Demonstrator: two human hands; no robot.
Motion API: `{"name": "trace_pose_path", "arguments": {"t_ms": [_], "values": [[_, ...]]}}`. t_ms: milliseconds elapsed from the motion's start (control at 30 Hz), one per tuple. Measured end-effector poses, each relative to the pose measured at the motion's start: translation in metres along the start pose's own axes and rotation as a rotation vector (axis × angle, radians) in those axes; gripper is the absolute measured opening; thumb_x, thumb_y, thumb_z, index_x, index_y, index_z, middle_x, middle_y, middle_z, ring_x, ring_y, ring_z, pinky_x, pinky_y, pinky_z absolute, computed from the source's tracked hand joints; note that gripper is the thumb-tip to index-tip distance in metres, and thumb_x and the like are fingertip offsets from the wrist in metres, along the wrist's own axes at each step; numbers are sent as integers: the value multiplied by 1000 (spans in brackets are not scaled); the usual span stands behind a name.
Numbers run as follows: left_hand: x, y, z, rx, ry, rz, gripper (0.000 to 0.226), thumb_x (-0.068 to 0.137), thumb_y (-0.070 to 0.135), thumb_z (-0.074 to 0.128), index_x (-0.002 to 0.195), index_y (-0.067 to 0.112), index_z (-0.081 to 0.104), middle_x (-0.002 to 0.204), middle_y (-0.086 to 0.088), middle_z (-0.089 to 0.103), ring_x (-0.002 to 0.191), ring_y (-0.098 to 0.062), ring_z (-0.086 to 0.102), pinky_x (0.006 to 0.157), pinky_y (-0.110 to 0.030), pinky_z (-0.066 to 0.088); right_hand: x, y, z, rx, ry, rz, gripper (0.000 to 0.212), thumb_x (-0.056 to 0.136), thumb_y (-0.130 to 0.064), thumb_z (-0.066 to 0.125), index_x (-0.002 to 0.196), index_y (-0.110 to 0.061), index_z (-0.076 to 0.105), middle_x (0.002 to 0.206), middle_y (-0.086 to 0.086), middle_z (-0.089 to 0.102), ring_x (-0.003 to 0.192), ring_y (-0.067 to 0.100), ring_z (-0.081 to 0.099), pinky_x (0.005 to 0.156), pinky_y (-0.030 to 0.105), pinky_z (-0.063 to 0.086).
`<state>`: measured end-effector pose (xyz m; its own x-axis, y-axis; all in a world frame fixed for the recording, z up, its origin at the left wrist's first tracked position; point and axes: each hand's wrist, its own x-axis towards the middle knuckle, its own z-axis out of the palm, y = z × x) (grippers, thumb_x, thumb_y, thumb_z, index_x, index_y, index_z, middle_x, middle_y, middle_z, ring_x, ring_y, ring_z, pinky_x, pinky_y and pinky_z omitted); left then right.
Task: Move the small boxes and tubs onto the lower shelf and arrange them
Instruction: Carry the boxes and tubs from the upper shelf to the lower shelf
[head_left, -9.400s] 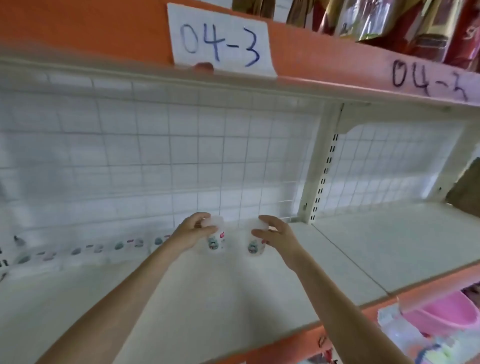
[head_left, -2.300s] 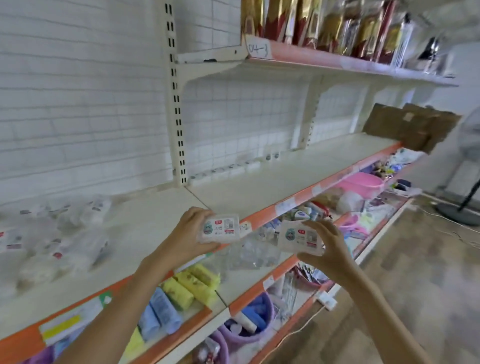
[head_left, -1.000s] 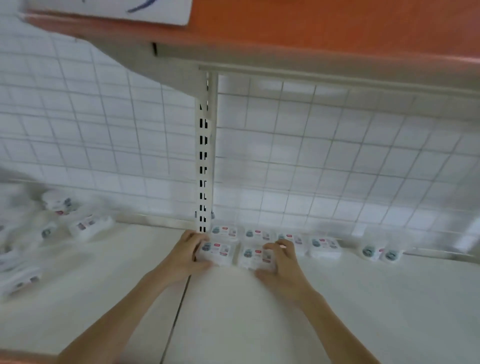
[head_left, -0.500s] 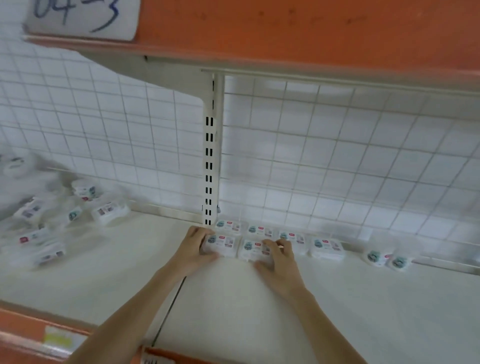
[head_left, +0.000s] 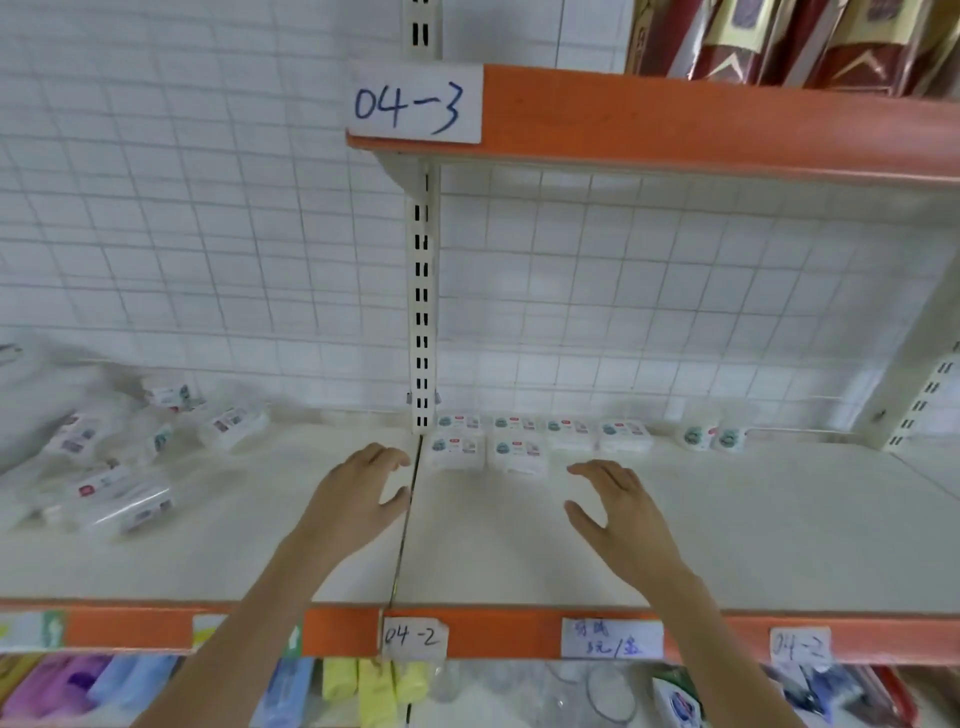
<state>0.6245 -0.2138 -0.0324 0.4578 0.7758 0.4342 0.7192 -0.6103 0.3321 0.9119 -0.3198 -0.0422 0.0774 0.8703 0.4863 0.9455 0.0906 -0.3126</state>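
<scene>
Both hands hover over the white shelf (head_left: 519, 561), palms down, holding nothing. The left hand (head_left: 358, 499) has its fingers loosely spread and slightly bent, thumb out to the side; its fingertips (head_left: 387, 457) sit just short of the seam between the two shelf boards. The right hand (head_left: 618, 514) is likewise spread wide, fingers relaxed and apart, thumb angled inward toward the left hand.

Just beyond the left fingertips, and slightly to their right, lies a small white box (head_left: 454, 451) at the foot of the slotted upright (head_left: 422, 312). A second small box (head_left: 518, 456) lies beside it, ahead of the gap between the two hands and just left of the right fingertips (head_left: 592, 470). Neither hand touches either box. Behind these two, against the wire grid back, a back row of boxes (head_left: 540, 428) runs rightward, ending in a box (head_left: 626, 435) straight beyond the right hand's fingers. Farther right of those fingers, two small round tubs (head_left: 709, 437) stand side by side near the back.

Well to the left of the left hand's fingers, a loose heap of packets (head_left: 119, 467) lies scattered on the neighbouring shelf board, blurred. Nearer than both wrists, the orange shelf edge carries a paper label "04-2" (head_left: 414, 637); above the fingers, the upper shelf's edge bears a label "04-3" (head_left: 413, 104).
</scene>
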Motion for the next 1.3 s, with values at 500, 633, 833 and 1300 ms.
{"name": "trace_pose_path", "arguments": {"t_ms": [500, 633, 833, 1300], "values": [[-186, -9, -46, 184, 151, 0, 28, 75, 31, 42, 87, 14, 62, 76, -1, 63, 63, -22, 63, 53, -24, 47, -147, -50, -30, -171, -45, -11, 27, 71, -30, 68, 96, -21, 61, 94, -6, 66, 80, 18, 66, 61, 31, 53], [-234, 1, -65, 294, 154, -106, 32, 74, 32, 42, 86, 12, 64, 74, -2, 63, 60, -23, 64, 47, -23, 46, -158, -70, -28, -179, -102, -77, 30, 66, -27, 73, 93, -21, 65, 89, -4, 68, 77, 20, 68, 59, 32, 54], [-325, 5, -102, 341, 96, -298, 34, 77, 36, 43, 98, 17, 61, 84, 1, 65, 70, -18, 66, 50, -28, 51, -175, -129, 1, -20, -206, -200, 39, 62, -19, 83, 97, -19, 65, 93, -3, 68, 81, 23, 67, 61, 37, 54], [-499, -77, -200, 454, 177, -823, 31, 74, 37, 62, 98, 18, 65, 90, -2, 67, 83, -26, 66, 67, -37, 54, -159, -354, 96, 257, -393, -521, 37, 87, -31, 58, 122, -19, 55, 118, -2, 59, 110, 21, 54, 85, 35, 44]]}}
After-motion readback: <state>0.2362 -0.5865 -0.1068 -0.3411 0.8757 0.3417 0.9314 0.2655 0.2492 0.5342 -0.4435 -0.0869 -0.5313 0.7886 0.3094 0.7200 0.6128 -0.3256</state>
